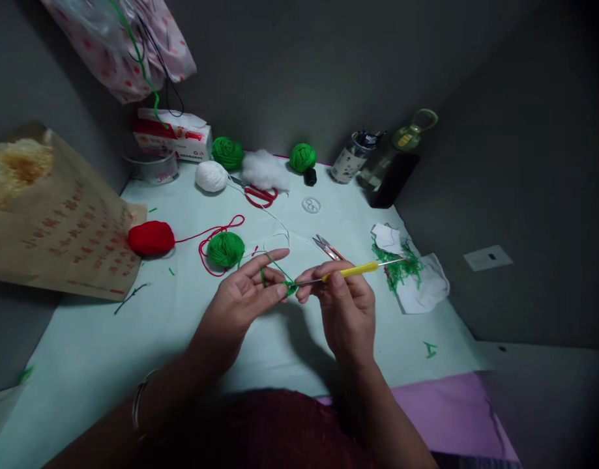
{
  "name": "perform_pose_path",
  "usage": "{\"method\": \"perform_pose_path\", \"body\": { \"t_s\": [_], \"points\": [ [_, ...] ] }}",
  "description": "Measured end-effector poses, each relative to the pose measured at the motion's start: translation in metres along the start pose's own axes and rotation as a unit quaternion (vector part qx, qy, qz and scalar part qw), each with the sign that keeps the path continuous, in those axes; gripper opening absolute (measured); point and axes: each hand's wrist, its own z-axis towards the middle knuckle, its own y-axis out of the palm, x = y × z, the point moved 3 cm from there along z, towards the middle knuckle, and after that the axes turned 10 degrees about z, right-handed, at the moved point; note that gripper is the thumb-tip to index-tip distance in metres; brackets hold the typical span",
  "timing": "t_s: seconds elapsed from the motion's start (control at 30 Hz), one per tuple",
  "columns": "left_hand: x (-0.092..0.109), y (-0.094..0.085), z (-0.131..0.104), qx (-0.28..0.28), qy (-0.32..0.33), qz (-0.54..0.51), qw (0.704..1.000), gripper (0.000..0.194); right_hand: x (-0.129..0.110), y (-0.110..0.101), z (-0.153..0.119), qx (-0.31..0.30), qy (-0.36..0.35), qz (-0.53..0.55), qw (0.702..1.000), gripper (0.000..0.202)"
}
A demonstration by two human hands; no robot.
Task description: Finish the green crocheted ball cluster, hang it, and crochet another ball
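Note:
Between thumb and fingers, my left hand pinches a small green crochet piece, with green yarn looped over its fingers. My right hand is closed around the yellow handle of a crochet hook. The hook's metal tip meets the green piece at my left fingertips; whether it passes through a stitch is too small to tell. Just beyond my left hand lies a green yarn ball. Thread snips rest on the table behind my right hand.
A paper bag stands at left beside a red yarn ball. Farther back are white yarn, red-handled scissors, fluffy stuffing, a pen cup and a bottle. Yarn scraps lie at right.

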Motion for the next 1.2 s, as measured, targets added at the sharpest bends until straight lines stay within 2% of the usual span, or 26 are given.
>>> {"method": "perform_pose_path", "body": {
  "t_s": [0.23,0.33,0.47,0.6,0.67,0.7,0.77,0.8,0.83,0.9,0.97,1.03,1.13,1.2],
  "points": [
    [0.002,-0.001,-0.001,0.008,0.009,0.015,1.0,0.04,-0.011,0.005,-0.008,-0.011,-0.084,-0.107,0.991,0.018],
    [0.002,-0.001,-0.002,0.013,0.012,0.023,1.0,0.039,-0.013,0.008,-0.012,-0.021,-0.132,-0.177,0.975,0.021],
    [0.003,0.001,-0.001,0.011,0.014,0.03,0.999,0.038,-0.014,0.009,-0.017,-0.062,-0.199,-0.238,0.949,0.029],
    [0.003,0.003,0.0,0.025,0.025,0.028,0.999,0.041,-0.012,0.008,-0.02,-0.09,-0.218,-0.284,0.929,0.035],
    [0.003,0.004,0.0,0.031,0.028,0.019,0.999,0.046,-0.011,0.008,-0.021,-0.1,-0.235,-0.34,0.905,0.039],
    [0.002,0.004,0.0,0.028,0.024,0.008,0.999,0.05,-0.011,0.009,-0.021,-0.108,-0.255,-0.377,0.884,0.042],
    [-0.001,0.005,0.0,0.002,-0.004,-0.032,0.999,0.054,-0.01,0.01,-0.023,-0.127,-0.306,-0.439,0.835,0.05],
    [-0.003,0.005,0.001,-0.018,-0.026,-0.057,0.998,0.055,-0.009,0.011,-0.024,-0.132,-0.32,-0.45,0.823,0.052],
    [-0.005,0.006,0.001,-0.035,-0.05,-0.08,0.995,0.053,-0.01,0.011,-0.024,-0.131,-0.322,-0.44,0.828,0.052],
    [-0.008,0.004,0.002,-0.047,-0.081,-0.112,0.989,0.046,-0.012,0.01,-0.021,-0.093,-0.287,-0.369,0.879,0.043],
    [-0.006,0.002,0.003,-0.035,-0.075,-0.124,0.989,0.04,-0.013,0.009,-0.015,-0.035,-0.219,-0.26,0.94,0.032],
    [-0.004,0.002,0.002,-0.023,-0.057,-0.109,0.992,0.041,-0.012,0.011,-0.01,-0.014,-0.161,-0.17,0.972,0.026],
    [-0.002,0.004,0.0,-0.018,-0.03,-0.055,0.998,0.046,-0.007,0.016,-0.006,-0.024,-0.122,-0.158,0.98,0.021],
    [-0.002,0.004,-0.001,-0.007,-0.007,-0.033,0.999,0.048,-0.005,0.017,-0.008,-0.027,-0.139,-0.201,0.969,0.024]
  ]
}}
